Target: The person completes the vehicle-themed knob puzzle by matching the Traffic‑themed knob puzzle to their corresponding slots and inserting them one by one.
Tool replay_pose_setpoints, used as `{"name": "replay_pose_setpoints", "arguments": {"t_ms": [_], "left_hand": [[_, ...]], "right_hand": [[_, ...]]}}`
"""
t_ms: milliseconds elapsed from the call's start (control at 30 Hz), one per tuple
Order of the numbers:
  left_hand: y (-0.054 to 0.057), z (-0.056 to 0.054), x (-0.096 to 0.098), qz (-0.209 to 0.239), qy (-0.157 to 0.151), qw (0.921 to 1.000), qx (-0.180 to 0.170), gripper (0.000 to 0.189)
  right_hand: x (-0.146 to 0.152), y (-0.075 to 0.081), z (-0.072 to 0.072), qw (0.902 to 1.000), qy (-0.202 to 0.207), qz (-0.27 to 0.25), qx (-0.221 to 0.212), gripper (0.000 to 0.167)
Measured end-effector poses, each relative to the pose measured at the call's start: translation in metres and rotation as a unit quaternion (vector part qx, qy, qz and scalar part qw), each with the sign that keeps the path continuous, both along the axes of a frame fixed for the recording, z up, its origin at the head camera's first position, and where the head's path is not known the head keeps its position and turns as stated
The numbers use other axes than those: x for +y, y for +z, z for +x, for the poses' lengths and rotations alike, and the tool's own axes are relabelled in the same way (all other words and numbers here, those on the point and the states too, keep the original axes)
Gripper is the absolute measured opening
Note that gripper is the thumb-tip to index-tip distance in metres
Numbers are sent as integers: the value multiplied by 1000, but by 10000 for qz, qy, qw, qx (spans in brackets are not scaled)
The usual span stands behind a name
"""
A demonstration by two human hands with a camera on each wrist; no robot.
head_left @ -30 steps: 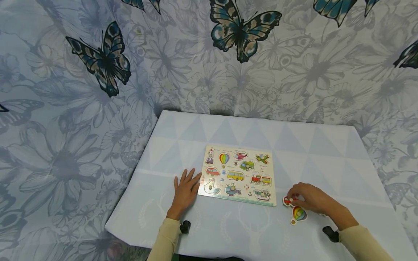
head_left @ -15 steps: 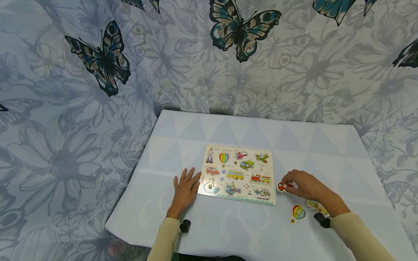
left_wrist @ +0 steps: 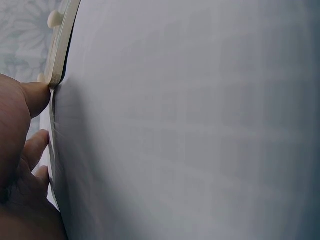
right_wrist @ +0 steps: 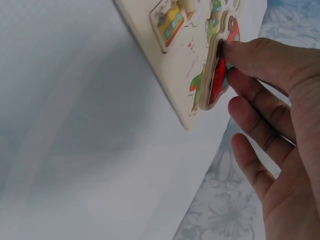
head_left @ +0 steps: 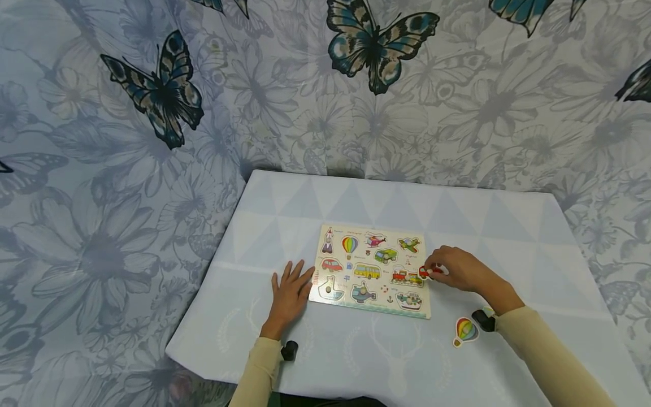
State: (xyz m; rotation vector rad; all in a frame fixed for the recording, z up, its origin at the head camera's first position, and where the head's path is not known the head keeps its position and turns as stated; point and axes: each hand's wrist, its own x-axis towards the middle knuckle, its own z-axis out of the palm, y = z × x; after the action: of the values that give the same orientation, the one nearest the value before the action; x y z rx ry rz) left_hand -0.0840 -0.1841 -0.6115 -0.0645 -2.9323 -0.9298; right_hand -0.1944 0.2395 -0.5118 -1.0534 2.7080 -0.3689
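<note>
My right hand (head_left: 460, 272) pinches a red car puzzle piece (head_left: 424, 272) by thumb and fingertips, just over the right edge of a wooden peg puzzle board (head_left: 386, 309). In the right wrist view, the car piece (right_wrist: 218, 82) stands tilted above the board, its thick wooden edge showing; the other fingers spread away from it. My left hand (head_left: 290, 295) lies with spread fingers at the board's left side. Up close in the left wrist view, a finger of the left hand (left_wrist: 15, 130) touches a corner of the board (left_wrist: 61, 50).
A hot-air balloon piece (head_left: 465, 332) lies on the table right of the board. Another piece beside it is mostly hidden under the right wrist and its black camera (head_left: 483, 320). Vehicle pictures fill the board. A butterfly-patterned wall covering (head_left: 305, 113) stands behind the white-and-blue tablecloth (head_left: 346, 362).
My right hand has lifted the red car piece from near the balloon piece and moved it up and left to the board's right edge. The left hand stays in place.
</note>
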Motion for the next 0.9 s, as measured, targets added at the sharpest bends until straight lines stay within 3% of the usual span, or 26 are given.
{"name": "replay_pose_setpoints", "arguments": {"t_ms": [667, 900], "left_hand": [[3, 0, 0, -2, 28, 10000, -64, 42], [2, 0, 0, -11, 41, 9999, -96, 42]], "right_hand": [[-77, -4, -23, 9932, 955, -417, 509, 7], [-106, -4, -27, 9924, 1052, -483, 411, 6]]}}
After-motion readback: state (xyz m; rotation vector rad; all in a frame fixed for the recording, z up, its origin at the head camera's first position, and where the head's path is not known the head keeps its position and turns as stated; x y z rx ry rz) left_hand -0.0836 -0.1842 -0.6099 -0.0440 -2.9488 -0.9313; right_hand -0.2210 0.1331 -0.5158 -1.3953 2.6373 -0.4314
